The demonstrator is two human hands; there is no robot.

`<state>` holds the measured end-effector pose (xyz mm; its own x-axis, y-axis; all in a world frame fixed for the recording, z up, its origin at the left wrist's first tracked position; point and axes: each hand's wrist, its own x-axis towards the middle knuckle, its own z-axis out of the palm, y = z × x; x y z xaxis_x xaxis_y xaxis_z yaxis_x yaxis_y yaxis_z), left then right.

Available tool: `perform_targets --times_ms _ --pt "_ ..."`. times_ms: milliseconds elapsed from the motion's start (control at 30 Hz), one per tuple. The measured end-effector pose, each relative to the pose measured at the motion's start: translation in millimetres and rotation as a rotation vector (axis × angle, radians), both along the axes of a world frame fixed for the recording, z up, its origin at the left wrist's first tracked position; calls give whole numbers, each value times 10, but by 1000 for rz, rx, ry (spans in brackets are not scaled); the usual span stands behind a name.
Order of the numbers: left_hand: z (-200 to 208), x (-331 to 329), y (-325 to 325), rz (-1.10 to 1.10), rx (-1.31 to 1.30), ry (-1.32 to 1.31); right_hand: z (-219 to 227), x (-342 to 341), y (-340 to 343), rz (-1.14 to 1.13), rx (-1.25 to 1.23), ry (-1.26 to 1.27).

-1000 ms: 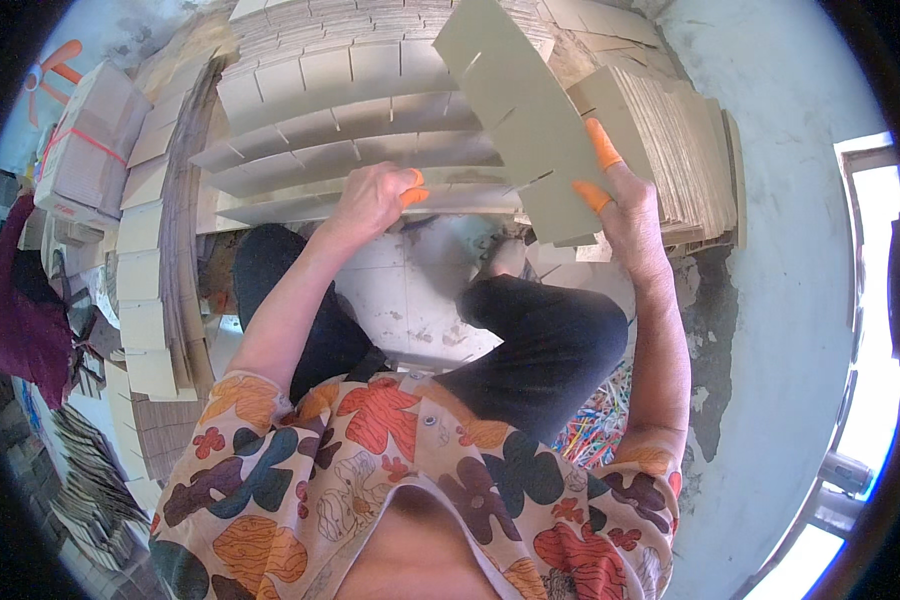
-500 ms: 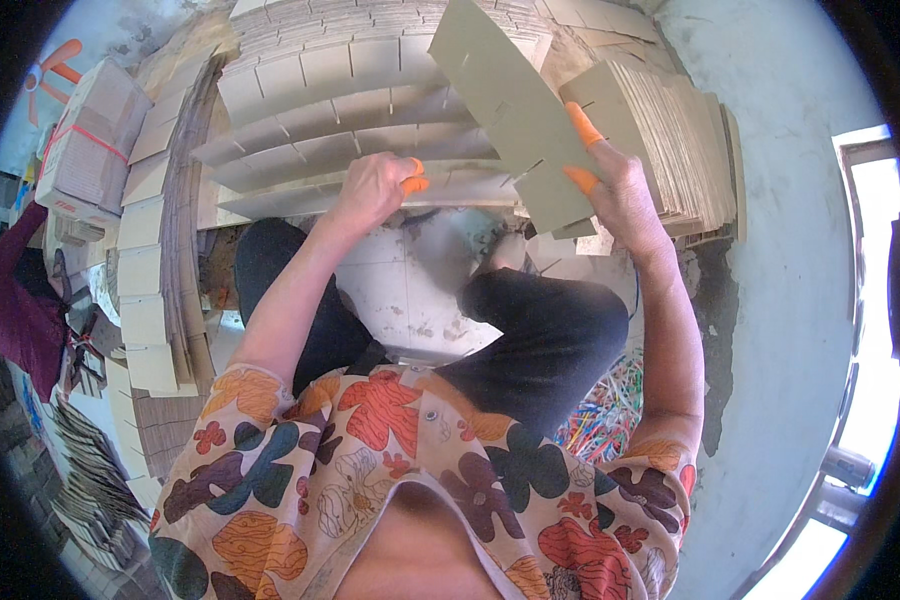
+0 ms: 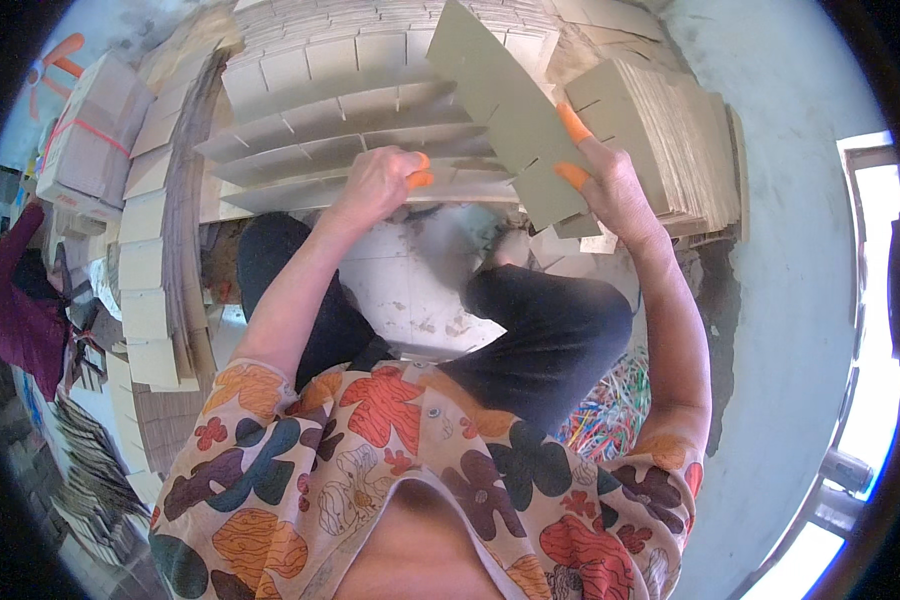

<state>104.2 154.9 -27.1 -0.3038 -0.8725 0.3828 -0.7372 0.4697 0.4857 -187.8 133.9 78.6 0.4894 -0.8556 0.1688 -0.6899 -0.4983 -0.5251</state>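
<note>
My right hand, with orange finger covers on its thumb and a finger, grips a long grey-brown slotted cardboard strip near its lower end. The strip slants up to the left, over the standing rows. My left hand is closed, its orange-covered fingertips pressed together in front of the nearest upright slotted strip. What lies between those fingertips, if anything, is too small to make out. Several slotted strips stand on edge in rows behind that hand.
At right stands a thick stack of cardboard strips. More cardboard pieces overlap in a column along the left, beside a taped carton. Coloured plastic straps lie tangled by my right knee. A pale wall rises at right.
Both hands stay almost in place. The strip in my right hand has shifted very slightly, and the whole view has moved a little.
</note>
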Motion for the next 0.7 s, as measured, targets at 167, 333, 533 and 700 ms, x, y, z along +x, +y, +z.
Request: perform_targets --times_ms 167,333,533,700 --pt "-15 -7 -24 -11 17 33 -331 58 165 20 71 86" --pt "1 -11 -38 -1 23 7 -419 11 87 93 0 -13" --pt "32 -39 -163 17 -7 -54 -275 59 -143 178 -3 48" --pt "-79 15 -228 -6 5 -31 -178 178 -65 55 180 60"
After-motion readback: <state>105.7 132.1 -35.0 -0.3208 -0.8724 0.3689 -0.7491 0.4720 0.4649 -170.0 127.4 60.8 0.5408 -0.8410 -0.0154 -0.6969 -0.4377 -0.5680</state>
